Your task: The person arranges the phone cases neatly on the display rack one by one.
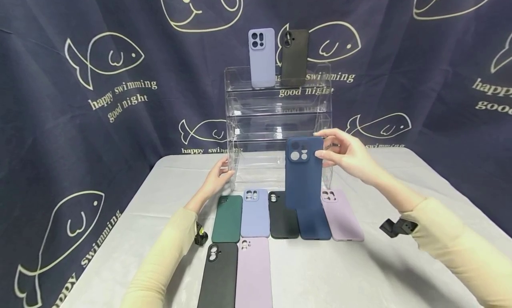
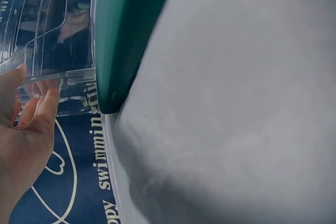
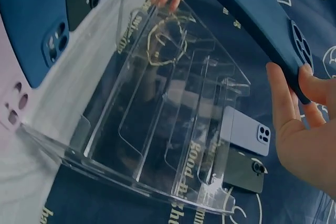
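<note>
My right hand (image 1: 352,154) pinches the upper right edge of a dark blue phone case (image 1: 304,179), holding it upright in front of the clear tiered display rack (image 1: 262,168). In the right wrist view, thumb and fingers sit on opposite sides of this blue case (image 3: 257,24). At the rack's left side, my left hand (image 1: 218,179) grips the edge panel; the left wrist view shows the clear panel (image 2: 58,74) between thumb and fingers. On the top tier stand a lavender-blue case (image 1: 262,63) and a black case (image 1: 295,59).
Before the rack lies a row of cases: green (image 1: 227,219), light blue (image 1: 255,217), black (image 1: 283,223), dark blue (image 1: 316,226) partly covered by the held one, and lilac (image 1: 344,217). Nearer are another black case (image 1: 218,277) and a lilac one (image 1: 254,277). A fish-patterned curtain (image 1: 120,134) hangs behind.
</note>
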`<action>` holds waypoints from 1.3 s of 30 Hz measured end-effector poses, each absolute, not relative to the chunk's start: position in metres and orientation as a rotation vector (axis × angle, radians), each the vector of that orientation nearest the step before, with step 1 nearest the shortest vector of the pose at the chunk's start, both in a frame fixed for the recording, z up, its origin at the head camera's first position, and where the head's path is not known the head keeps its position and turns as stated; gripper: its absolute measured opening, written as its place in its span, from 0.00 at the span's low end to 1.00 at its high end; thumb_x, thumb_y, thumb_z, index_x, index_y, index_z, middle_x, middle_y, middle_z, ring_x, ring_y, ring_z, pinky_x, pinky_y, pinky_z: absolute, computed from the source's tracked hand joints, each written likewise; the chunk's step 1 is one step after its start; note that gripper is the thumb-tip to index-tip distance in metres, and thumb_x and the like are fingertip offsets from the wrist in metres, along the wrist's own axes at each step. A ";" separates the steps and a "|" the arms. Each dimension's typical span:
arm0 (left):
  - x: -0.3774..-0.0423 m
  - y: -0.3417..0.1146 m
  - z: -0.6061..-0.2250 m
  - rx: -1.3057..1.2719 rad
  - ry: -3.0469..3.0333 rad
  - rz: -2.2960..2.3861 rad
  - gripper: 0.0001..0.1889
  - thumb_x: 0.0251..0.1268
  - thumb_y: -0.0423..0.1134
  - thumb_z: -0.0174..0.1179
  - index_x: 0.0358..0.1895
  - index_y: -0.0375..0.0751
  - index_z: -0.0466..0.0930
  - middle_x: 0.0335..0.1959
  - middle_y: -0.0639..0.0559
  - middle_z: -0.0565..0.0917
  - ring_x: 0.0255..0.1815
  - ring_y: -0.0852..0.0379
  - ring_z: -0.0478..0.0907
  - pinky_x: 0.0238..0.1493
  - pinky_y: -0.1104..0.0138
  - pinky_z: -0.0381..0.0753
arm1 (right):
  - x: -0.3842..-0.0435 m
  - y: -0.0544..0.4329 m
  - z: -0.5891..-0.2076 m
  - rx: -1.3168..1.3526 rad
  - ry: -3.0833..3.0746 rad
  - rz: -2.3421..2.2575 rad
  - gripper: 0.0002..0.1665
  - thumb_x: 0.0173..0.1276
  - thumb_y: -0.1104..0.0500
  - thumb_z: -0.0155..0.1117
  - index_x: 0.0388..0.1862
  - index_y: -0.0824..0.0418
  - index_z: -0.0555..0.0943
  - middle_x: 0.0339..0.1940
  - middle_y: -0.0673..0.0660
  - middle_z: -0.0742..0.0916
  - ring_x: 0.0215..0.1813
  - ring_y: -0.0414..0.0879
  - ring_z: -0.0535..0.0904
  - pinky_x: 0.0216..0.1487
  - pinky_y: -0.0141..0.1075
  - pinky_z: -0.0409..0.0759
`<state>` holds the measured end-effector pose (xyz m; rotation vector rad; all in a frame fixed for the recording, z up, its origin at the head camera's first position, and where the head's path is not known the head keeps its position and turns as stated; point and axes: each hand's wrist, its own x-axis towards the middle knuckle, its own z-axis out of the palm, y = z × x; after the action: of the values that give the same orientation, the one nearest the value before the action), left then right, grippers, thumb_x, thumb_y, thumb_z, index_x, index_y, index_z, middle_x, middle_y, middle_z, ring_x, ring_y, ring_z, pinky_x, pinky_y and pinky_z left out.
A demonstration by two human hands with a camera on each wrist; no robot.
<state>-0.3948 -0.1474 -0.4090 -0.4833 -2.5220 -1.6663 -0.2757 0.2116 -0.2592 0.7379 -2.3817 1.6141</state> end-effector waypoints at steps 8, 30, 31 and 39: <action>-0.398 -0.153 -0.406 -0.513 -2.540 -1.606 0.31 0.64 0.33 0.57 0.69 0.34 0.56 0.60 0.31 0.69 0.61 0.35 0.69 0.65 0.50 0.70 | -0.295 0.211 -0.239 0.706 -2.315 1.668 0.25 0.63 0.67 0.63 0.59 0.54 0.74 0.33 0.49 0.77 0.34 0.35 0.82 0.36 0.34 0.87; -0.406 -0.155 -0.399 -0.546 -2.495 -1.564 0.32 0.63 0.32 0.59 0.69 0.33 0.57 0.56 0.29 0.72 0.57 0.34 0.73 0.65 0.53 0.71 | -0.351 0.215 -0.191 0.531 -2.172 1.680 0.26 0.62 0.67 0.63 0.60 0.58 0.73 0.33 0.51 0.76 0.33 0.35 0.81 0.34 0.30 0.86; -0.406 -0.154 -0.399 -0.545 -2.496 -1.568 0.32 0.63 0.32 0.59 0.69 0.33 0.57 0.56 0.29 0.72 0.57 0.34 0.73 0.65 0.52 0.71 | -0.354 0.216 -0.189 0.518 -2.167 1.679 0.26 0.62 0.67 0.63 0.60 0.58 0.73 0.33 0.51 0.76 0.33 0.35 0.81 0.34 0.30 0.86; -0.409 -0.152 -0.398 -0.542 -2.493 -1.623 0.32 0.62 0.32 0.59 0.69 0.36 0.57 0.56 0.30 0.72 0.57 0.35 0.73 0.65 0.53 0.71 | -0.373 0.221 -0.174 0.474 -2.084 1.710 0.25 0.61 0.69 0.63 0.58 0.58 0.74 0.32 0.50 0.76 0.32 0.35 0.80 0.33 0.28 0.85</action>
<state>-0.4087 -0.1517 -0.3983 -0.5418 -2.4929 -1.6229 -0.3727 0.2212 -0.1737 0.4745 -2.0839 1.7103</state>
